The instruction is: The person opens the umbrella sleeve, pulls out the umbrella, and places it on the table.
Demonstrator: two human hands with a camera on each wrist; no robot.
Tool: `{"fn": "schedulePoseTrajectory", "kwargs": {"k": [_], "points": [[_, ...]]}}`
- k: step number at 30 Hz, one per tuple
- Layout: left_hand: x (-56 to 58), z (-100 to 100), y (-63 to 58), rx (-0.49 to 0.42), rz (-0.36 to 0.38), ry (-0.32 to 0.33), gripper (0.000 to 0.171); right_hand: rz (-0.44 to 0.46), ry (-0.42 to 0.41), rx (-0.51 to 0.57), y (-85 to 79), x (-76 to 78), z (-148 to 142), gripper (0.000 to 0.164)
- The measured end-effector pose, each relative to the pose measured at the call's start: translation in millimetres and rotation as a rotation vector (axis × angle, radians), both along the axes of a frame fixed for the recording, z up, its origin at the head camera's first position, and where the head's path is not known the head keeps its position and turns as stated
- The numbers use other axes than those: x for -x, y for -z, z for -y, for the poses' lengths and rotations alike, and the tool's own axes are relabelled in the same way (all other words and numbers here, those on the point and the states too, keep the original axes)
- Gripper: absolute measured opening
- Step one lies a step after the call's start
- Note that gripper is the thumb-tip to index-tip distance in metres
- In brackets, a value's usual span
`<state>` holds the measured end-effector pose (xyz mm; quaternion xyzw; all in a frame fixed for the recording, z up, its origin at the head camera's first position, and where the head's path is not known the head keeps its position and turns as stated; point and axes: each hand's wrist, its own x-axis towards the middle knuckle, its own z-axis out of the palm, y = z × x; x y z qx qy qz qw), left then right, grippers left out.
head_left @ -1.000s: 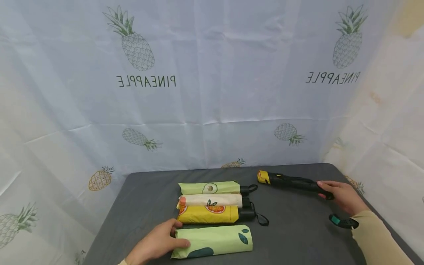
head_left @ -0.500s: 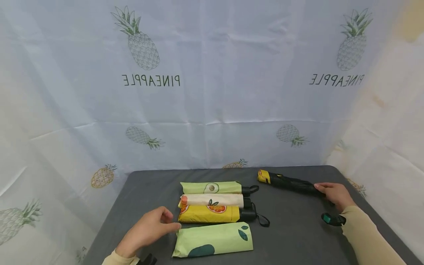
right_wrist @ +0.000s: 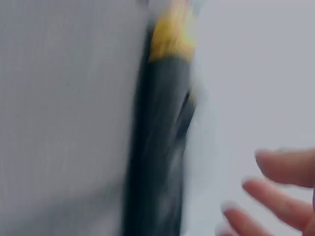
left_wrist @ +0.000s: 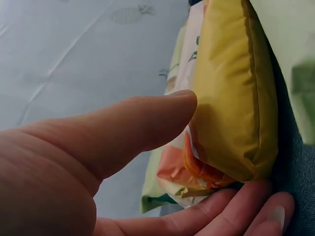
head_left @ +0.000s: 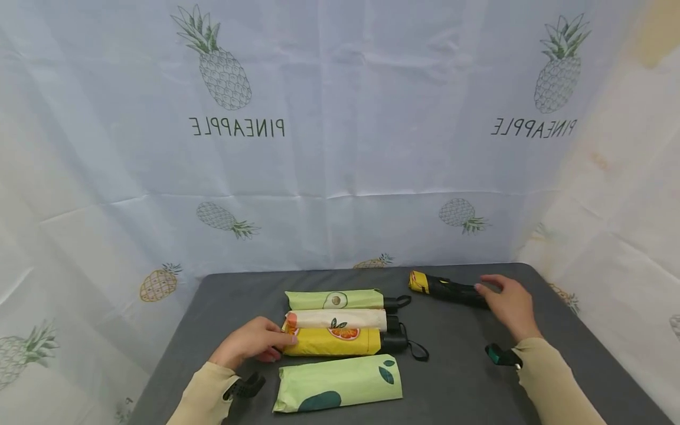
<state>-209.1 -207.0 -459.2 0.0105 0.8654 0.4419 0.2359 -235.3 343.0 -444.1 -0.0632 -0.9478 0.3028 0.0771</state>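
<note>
At the left end of a yellow folding umbrella (head_left: 319, 343) with orange-slice prints, my left hand (head_left: 252, 339) touches the fabric. In the left wrist view its thumb (left_wrist: 162, 118) lies straight along the yellow umbrella's side, with the fingers (left_wrist: 246, 201) at its end. My right hand (head_left: 507, 304) is off the black folding umbrella (head_left: 451, 289) with the yellow tip, its fingers spread beside the handle end. The blurred right wrist view shows a gap between the fingers (right_wrist: 280, 169) and the black umbrella (right_wrist: 160, 123).
Behind the yellow umbrella lie a cream umbrella (head_left: 337, 319) and a green avocado-print umbrella (head_left: 313, 300), side by side. A flat light green pouch (head_left: 340, 381) with leaf prints lies in front. The dark table (head_left: 441, 378) meets a pineapple-print curtain (head_left: 340, 147) at the back.
My left hand has let go of the light green pouch and moved back to the yellow umbrella. My right hand has released the black umbrella and shifted left along it.
</note>
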Motion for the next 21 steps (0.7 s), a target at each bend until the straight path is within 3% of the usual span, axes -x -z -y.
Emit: {"fn": "schedulePoseTrajectory", "kwargs": {"k": [3, 6, 9, 16, 21], "points": [[2.3, 2, 2.4, -0.002, 0.010, -0.024, 0.035, -0.012, -0.156, 0.073, -2.3, -9.3, 51, 0.044], [2.1, 4, 4.8, 0.002, 0.016, -0.038, 0.033, 0.050, -0.316, 0.158, 1.4, -16.0, 94, 0.037], [1.6, 4, 6.0, -0.005, 0.018, -0.030, 0.033, 0.112, -0.414, 0.185, 8.4, -20.8, 123, 0.035], [2.3, 1, 7.6, -0.050, 0.017, 0.062, 0.027, 0.191, -0.485, 0.115, 22.4, -28.8, 145, 0.034], [2.2, -1, 8.9, -0.063, 0.033, 0.054, 0.028, 0.201, -0.471, 0.073, 26.0, -29.0, 150, 0.033]]}}
